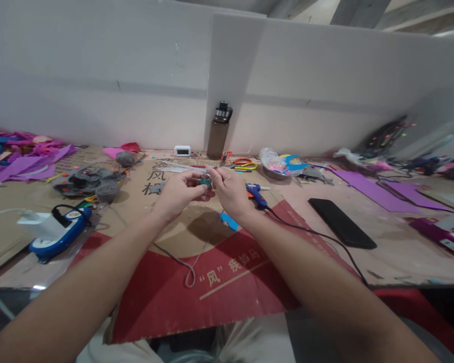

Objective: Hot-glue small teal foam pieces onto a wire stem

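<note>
Both hands are together above the middle of the cardboard. My left hand (pixel 179 194) is closed around a small teal star-shaped piece (pixel 204 182), gripping it between thumb and fingers. My right hand (pixel 227 189) is pinched right beside the piece; whatever is between its fingertips is too small to make out. Below the hands, a thin grey cord (pixel 181 261) lies looped on the red part of the cardboard sheet (pixel 166 297). A blue glue gun (pixel 256 195) lies just right of my right hand, and a blue cutout (pixel 230 222) is under that wrist.
A brown bottle (pixel 218 136) stands by the wall, near a small white clock (pixel 182 151) and yellow-handled scissors (pixel 245 165). A black phone-like slab (pixel 340 222) lies right. At left are a blue power strip (pixel 62 234) and grey yarn (pixel 87 184). A bowl (pixel 276 173) holds scraps.
</note>
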A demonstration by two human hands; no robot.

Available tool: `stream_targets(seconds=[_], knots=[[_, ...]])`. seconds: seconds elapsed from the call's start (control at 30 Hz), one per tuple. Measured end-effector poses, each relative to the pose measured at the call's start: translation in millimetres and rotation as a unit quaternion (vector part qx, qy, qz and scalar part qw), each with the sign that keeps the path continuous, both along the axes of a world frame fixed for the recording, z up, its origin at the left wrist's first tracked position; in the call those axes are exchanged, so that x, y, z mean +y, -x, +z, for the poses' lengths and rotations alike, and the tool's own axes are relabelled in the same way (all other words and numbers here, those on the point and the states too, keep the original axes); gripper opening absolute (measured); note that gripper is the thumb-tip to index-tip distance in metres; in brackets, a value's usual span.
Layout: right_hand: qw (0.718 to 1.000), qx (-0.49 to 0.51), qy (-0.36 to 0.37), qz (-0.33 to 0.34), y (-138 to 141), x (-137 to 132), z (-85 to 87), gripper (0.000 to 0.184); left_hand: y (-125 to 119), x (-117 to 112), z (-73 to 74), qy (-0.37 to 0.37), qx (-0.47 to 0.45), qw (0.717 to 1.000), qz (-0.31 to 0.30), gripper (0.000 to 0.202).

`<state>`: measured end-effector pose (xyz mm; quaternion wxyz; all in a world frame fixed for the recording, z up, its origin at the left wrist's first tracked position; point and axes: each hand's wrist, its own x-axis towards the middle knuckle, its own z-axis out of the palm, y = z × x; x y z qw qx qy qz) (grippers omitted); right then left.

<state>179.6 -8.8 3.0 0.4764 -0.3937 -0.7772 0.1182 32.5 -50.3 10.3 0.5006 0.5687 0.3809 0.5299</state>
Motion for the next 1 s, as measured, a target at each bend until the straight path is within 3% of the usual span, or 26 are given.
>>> stream_targets(seconds=[0.3,0.47,0.67,1.0], knots=[[0.998,-0.024,-0.038,-0.041,3.8,-1.8,-1.2,0.043,-5.0,-4.6,2.9,0.021,0.041,0.999,0.028,0.018],[0.999,-0.009,-0.036,0.000,3.3,-2.5,-2.4,0.043,-5.8,-6.5,5.9,0.036,0.023,0.998,0.042,0.018],[0.997,0.033,0.021,0.071,0.6,-1.2,-7.1,0.043,-0.6,-1.7,5.4,0.035,-0.004,0.998,0.046,0.020],[0.997,-0.004,0.027,0.070,0.4,-3.3,-0.2,0.040,1.0,-0.9,5.4,0.041,-0.008,0.998,0.047,0.021]])
